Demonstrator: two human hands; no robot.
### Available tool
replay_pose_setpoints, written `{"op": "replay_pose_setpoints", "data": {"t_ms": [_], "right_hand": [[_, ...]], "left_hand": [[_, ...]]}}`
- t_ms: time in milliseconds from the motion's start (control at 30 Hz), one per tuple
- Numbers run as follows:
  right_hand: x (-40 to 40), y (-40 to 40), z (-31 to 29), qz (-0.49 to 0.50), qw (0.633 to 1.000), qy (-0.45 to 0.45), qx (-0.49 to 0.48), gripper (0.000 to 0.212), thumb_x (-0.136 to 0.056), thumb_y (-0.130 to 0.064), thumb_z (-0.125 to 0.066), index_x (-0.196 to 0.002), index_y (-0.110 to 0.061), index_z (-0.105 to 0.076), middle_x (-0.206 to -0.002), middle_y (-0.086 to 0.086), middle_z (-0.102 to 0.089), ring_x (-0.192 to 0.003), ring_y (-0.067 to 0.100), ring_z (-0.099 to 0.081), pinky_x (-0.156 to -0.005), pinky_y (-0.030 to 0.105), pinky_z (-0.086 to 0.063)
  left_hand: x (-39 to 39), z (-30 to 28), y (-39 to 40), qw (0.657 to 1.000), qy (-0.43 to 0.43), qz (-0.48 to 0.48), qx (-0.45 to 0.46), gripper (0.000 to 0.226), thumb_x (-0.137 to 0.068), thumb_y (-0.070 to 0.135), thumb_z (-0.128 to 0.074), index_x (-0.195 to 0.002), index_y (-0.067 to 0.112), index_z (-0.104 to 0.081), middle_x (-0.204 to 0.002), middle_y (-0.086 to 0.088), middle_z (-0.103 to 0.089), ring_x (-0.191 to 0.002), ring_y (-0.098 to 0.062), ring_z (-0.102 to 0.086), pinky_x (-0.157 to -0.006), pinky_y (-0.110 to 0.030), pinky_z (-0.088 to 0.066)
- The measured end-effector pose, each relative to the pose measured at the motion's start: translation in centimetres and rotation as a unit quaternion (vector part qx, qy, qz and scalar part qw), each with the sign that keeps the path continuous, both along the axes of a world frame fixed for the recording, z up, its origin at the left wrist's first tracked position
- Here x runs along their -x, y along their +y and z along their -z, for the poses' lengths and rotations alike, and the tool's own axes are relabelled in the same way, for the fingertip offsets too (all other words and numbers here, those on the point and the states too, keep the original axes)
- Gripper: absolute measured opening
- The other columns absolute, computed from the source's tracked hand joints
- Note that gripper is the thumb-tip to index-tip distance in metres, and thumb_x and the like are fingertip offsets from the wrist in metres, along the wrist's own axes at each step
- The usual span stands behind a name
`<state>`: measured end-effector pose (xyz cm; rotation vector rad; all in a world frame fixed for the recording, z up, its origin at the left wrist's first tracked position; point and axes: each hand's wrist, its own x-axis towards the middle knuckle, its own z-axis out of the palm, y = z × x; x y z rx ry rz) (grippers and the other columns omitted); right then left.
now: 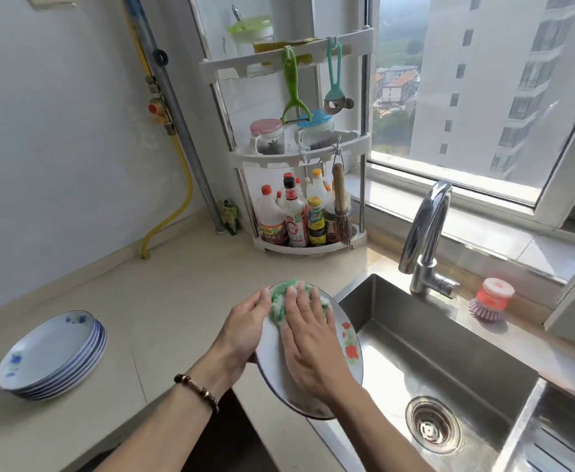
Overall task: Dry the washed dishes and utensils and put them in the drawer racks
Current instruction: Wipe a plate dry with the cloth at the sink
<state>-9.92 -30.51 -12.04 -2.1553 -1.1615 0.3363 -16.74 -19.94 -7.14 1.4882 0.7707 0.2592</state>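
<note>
Both forearms reach up from the bottom of the frame to a flowered plate (345, 338) held tilted at lower centre, over the near left corner of the sink (456, 352). Her left hand (245, 328) grips the plate's left rim, a bead bracelet (196, 391) on that wrist. Her right hand (308, 342) lies flat with fingers straight, pressing a green-and-white cloth (279, 303) against the plate's face. At lower left, a stack of blue-flowered plates (51, 356) sits on the tabletop (163, 301). Beyond, a faucet (425, 233) rises behind the sink.

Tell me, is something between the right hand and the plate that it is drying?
Yes. A green and white cloth lies between the right hand and the face of the plate. The left hand grips the plate's left rim directly.
</note>
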Motion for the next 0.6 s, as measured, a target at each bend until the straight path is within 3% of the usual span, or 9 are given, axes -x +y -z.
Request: {"op": "replay_pose_setpoints", "data": {"t_ms": [67,167,233,333,433,500,600], "right_hand": [[0.3,0.5,-0.7,-0.017,0.999,0.028,-0.022,0.058,-0.109,-0.028,-0.018,-0.155,-0.02,0.016,-0.155,-0.008,0.03,-0.149,0.015,0.029,-0.124,0.036,0.012],[0.1,-0.4,-1.4,-0.107,0.993,0.009,-0.037,0.058,-0.11,-0.023,-0.025,-0.148,-0.027,0.018,-0.154,-0.012,0.027,-0.148,0.011,0.028,-0.123,0.029,0.013],[-1.7,-0.6,-0.8,-0.085,0.996,-0.034,0.012,0.055,-0.111,-0.031,-0.021,-0.146,-0.033,0.021,-0.154,-0.013,0.03,-0.148,0.01,0.027,-0.125,0.037,0.012],[-1.3,-0.1,-1.1,-0.024,0.999,0.029,-0.016,0.059,-0.11,-0.027,-0.022,-0.151,-0.027,0.021,-0.154,-0.01,0.033,-0.148,0.013,0.029,-0.125,0.041,0.007],[0.7,-0.8,-1.6,-0.116,0.989,0.05,-0.077,0.062,-0.109,-0.018,-0.027,-0.157,-0.023,0.011,-0.158,-0.011,0.026,-0.149,0.006,0.026,-0.124,0.028,0.01],[-0.7,-1.4,-1.1,-0.136,0.99,0.0,-0.044,0.06,-0.11,-0.024,-0.026,-0.154,-0.03,0.014,-0.159,-0.013,0.025,-0.149,0.006,0.025,-0.123,0.026,0.013],[-1.9,-1.2,-0.5,-0.049,0.999,-0.003,-0.003,0.057,-0.11,-0.029,-0.021,-0.149,-0.034,0.021,-0.156,-0.012,0.032,-0.148,0.01,0.028,-0.125,0.035,0.011]], "left_hand": [[0.0,0.1,0.0,1.0,-0.008,-0.009,0.022,0.031,-0.11,0.032,-0.037,-0.116,0.024,-0.066,-0.112,0.003,-0.076,-0.105,-0.013,-0.072,-0.083,-0.029,-0.057],[0.0,-0.2,0.2,0.999,-0.012,-0.011,0.037,0.034,-0.11,0.033,-0.036,-0.122,0.02,-0.065,-0.116,-0.005,-0.074,-0.106,-0.019,-0.072,-0.087,-0.032,-0.057],[0.1,-0.4,0.0,0.999,-0.011,-0.011,0.034,0.035,-0.11,0.034,-0.036,-0.121,0.021,-0.066,-0.112,-0.005,-0.076,-0.103,-0.021,-0.073,-0.088,-0.038,-0.058],[-0.2,-0.4,-0.5,1.0,-0.014,-0.003,0.01,0.032,-0.109,0.033,-0.039,-0.124,0.022,-0.065,-0.123,0.0,-0.072,-0.112,-0.015,-0.069,-0.102,-0.039,-0.052],[-0.5,-0.1,-0.1,1.0,-0.022,-0.004,0.016,0.029,-0.109,0.03,-0.038,-0.113,0.024,-0.066,-0.107,0.01,-0.077,-0.101,-0.003,-0.071,-0.087,-0.024,-0.055],[-0.5,-0.2,0.1,1.0,-0.014,0.007,0.017,0.032,-0.109,0.036,-0.038,-0.119,0.023,-0.066,-0.11,0.004,-0.076,-0.105,-0.012,-0.072,-0.09,-0.032,-0.056],[-0.9,-0.2,-0.2,1.0,-0.009,0.024,-0.013,0.045,-0.102,0.049,-0.044,-0.139,0.026,-0.057,-0.133,0.003,-0.066,-0.121,-0.016,-0.064,-0.108,-0.044,-0.048]]}}
